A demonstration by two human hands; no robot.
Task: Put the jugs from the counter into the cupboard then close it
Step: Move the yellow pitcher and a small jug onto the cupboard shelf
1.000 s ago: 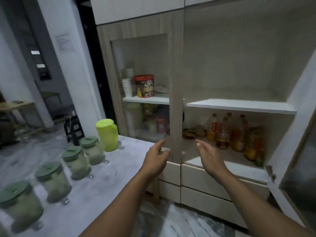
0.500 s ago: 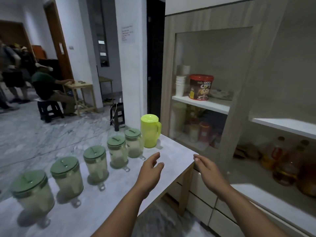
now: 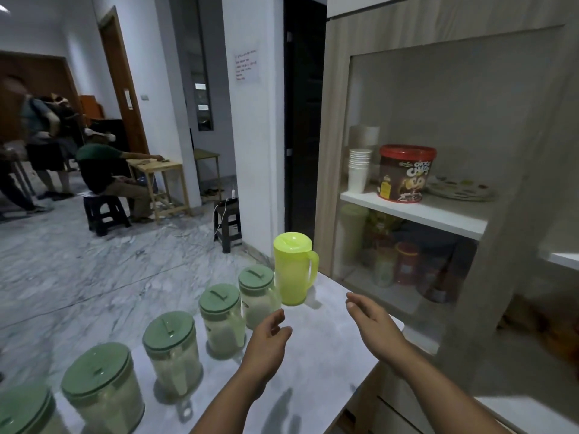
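Readable writing: red-lidded tub [image 3: 406,174] on the cupboard's upper shelf [image 3: 416,211] says "CHOCO CHIPS". A paper notice [image 3: 246,66] on the white pillar has small text, too small to read.

Jugs all on the grey desk [image 3: 319,346]: yellow-green jug [image 3: 294,272] with lid and handle at the far end, nearest the cupboard [image 3: 338,151]. A diagonal row of five clear jugs with green lids runs toward the camera: first [image 3: 257,294] just beside the yellow one, second [image 3: 221,319], third [image 3: 171,352], fourth [image 3: 101,393], fifth [image 3: 22,413] cut off at the left edge.

Left hand [image 3: 266,343] over the desk, grip loose and empty, fingers partly spread, close to the first and second green-lid jugs, not touching. Right hand [image 3: 372,321] over the desk's right edge, grip wide and flat, empty.

Behind the cupboard's glass panel: stack of white cups [image 3: 359,170] left of the tub, plates [image 3: 460,189] to its right, blurry containers on the lower level. Background: people around a small wooden table [image 3: 156,166], black stools [image 3: 228,222], marble floor [image 3: 94,270].
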